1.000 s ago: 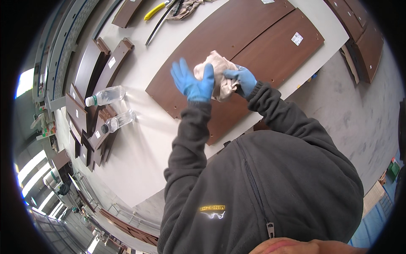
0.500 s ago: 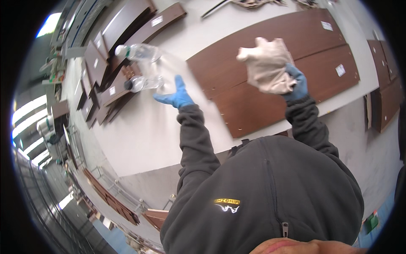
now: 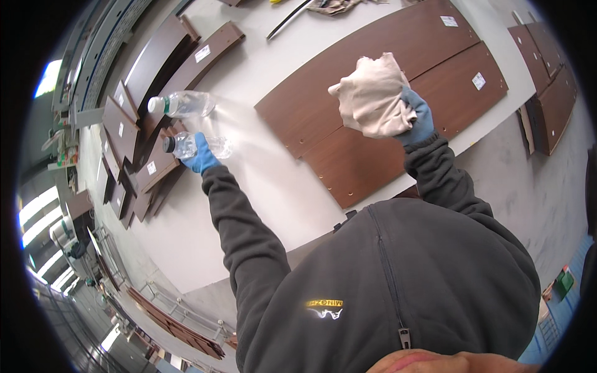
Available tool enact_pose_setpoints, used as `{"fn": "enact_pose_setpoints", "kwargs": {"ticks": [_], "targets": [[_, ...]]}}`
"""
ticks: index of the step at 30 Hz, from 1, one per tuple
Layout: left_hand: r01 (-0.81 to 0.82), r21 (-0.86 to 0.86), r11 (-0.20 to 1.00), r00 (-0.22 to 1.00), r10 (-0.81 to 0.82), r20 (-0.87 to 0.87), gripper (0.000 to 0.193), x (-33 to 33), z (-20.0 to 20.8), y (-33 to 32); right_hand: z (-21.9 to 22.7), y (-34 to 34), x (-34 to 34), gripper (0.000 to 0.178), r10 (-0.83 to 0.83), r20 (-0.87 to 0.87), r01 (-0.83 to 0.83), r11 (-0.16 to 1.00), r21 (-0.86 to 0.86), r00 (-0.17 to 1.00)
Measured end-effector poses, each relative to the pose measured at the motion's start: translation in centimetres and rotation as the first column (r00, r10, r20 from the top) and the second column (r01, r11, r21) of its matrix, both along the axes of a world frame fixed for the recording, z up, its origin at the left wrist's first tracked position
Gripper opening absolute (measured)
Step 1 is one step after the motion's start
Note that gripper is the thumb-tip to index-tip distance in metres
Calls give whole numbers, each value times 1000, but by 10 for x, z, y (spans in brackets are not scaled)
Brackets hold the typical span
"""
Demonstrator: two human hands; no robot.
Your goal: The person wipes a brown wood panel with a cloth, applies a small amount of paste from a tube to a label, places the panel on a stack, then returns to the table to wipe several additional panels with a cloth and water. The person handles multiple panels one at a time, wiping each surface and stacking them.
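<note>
My left hand (image 3: 203,156), in a blue glove, is closed around a small clear plastic bottle (image 3: 185,145) with a dark cap. Just beyond it stands a larger clear bottle (image 3: 189,104) with a white cap and a green ring. In my blue-gloved right hand (image 3: 415,118) is a crumpled pale cloth (image 3: 372,98), held up above two brown wooden panels (image 3: 364,158). Those panels lie side by side on the white table (image 3: 261,205); small holes and white labels show on them.
Several brown boards (image 3: 165,68) are stacked at the table's left. A thin dark rod (image 3: 289,18) and a bunched cloth (image 3: 336,6) lie at the far edge. More brown panels (image 3: 547,105) stand off to the right.
My left hand has moved left and closed on the small bottle; before, it was open beside it. The cloth in my right hand has shifted slightly to the left in view.
</note>
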State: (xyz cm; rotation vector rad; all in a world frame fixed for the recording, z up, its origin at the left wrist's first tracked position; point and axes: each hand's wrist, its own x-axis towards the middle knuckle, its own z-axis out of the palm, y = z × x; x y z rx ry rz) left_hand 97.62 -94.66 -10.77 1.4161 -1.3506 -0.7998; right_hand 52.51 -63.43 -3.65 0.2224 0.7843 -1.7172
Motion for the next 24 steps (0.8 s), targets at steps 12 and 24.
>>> {"fn": "enact_pose_setpoints", "kwargs": {"ticks": [12,24], "targets": [[849,513,-129,343,-604,-720,38,-244,111,227,-4,24,-33,23,47,-47,-47,999,0,998],[777,479,-408,577,159,-801,81,-358,79,311,-46,141,-138,43,187,-158,-202,976,-85,970]]}}
